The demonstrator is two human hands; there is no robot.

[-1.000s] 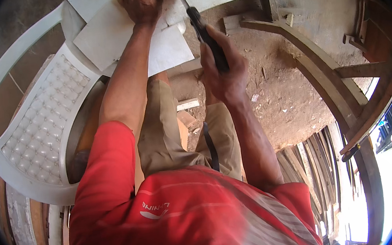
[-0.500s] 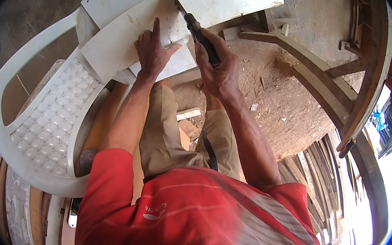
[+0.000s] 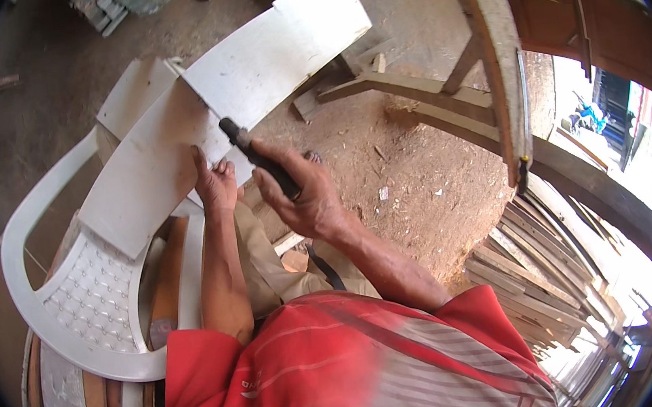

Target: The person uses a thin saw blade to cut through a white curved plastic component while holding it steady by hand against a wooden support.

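A long white board (image 3: pixel 134 156) lies slanted across a white plastic chair (image 3: pixel 24 291) with a quilted-pattern panel. My right hand (image 3: pixel 307 193) is wrapped round the black handle of a hand saw (image 3: pixel 200 97). Its narrow blade points away from me and to the left, along a line across the board. On the far side of that line the white board section (image 3: pixel 281 41) continues to the right. My left hand (image 3: pixel 215 187) rests at the board's near edge, left of the saw, fingers apart and partly foreshortened. A smaller white piece (image 3: pixel 136 96) lies behind the board.
Curved wooden frame pieces (image 3: pixel 442 100) stand to the right over a dirt floor (image 3: pixel 388 189) strewn with chips. Several wooden strips (image 3: pixel 532 277) are stacked at the lower right. Grey slabs (image 3: pixel 95 9) lie at the far left, and planks (image 3: pixel 48 392) stand by the chair.
The view has swung, so the board and chair sit lower and further left. The right hand still holds the saw on the board; the left hand shows nearer the board's edge.
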